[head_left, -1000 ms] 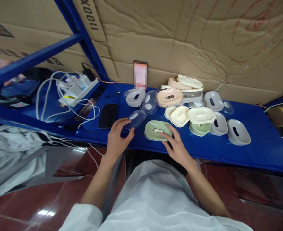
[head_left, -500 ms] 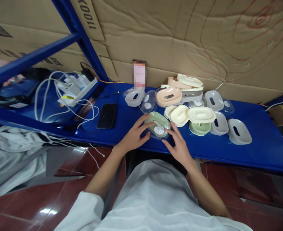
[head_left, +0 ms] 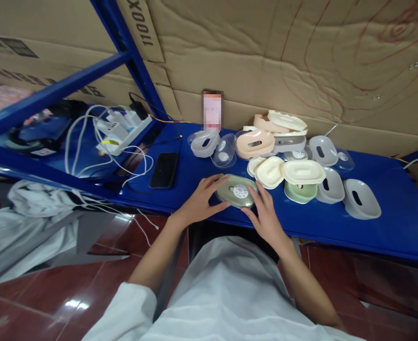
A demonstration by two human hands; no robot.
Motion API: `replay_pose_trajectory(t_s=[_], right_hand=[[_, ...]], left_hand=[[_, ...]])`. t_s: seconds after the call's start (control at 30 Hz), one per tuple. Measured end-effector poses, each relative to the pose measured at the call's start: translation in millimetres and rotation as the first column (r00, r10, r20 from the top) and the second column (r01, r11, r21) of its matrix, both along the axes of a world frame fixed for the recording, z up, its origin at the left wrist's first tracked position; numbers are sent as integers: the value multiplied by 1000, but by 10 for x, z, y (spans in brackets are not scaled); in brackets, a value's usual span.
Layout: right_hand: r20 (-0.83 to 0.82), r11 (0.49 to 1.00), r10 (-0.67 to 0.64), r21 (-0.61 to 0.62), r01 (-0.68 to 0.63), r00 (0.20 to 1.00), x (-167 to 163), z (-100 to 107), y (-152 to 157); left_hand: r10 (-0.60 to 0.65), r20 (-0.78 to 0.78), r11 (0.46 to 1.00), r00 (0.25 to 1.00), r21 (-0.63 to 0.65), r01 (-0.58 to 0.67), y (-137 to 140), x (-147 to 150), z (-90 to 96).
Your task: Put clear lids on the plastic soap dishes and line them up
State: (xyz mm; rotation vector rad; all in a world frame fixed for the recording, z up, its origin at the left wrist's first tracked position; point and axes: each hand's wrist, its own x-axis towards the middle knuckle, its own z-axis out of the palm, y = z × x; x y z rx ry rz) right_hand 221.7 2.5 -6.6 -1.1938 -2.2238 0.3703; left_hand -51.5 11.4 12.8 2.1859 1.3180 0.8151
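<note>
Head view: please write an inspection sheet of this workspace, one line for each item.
Surface: blue metal shelf, used as a bench.
Job's things: green soap dish with a clear lid on top, near the front edge.
Clutter: pile of soap dishes in cream, peach, grey and green; loose clear lids; black phone lying flat; second phone standing against the cardboard.
Grippers: left hand and right hand each have a grip on one side of the green dish.
Cables: white power strip with tangled white cables, some hanging over the edge.
Surroundings: cardboard wall, blue frame beam, red tiled floor.
</note>
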Motion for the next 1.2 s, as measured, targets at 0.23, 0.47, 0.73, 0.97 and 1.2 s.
replay_pose_trajectory(t_s=[0.23, 0.47, 0.73, 0.97, 1.2], right_hand=[[14, 1000, 13, -28, -12, 1000, 6, -10, 6], [25, 999, 16, -50, -15, 1000, -5, -11, 6], [9, 997, 27, -75, -26, 1000, -15, 3, -8], [7, 999, 8, -54, -8, 1000, -17, -10, -20], [-10, 1000, -10, -20, 10, 1000, -6, -28, -11]], left_hand=[[20, 43, 999, 999, -44, -18, -68, -49, -97], [28, 64, 1000, 998, -15, -27, -70, -52, -103], [19, 148, 999, 989, -43, -13, -27, -83, -51], [15, 170, 998, 985, -69, -3, 13, -68, -54], [14, 141, 996, 990, -88, -2, -12, -86, -86]])
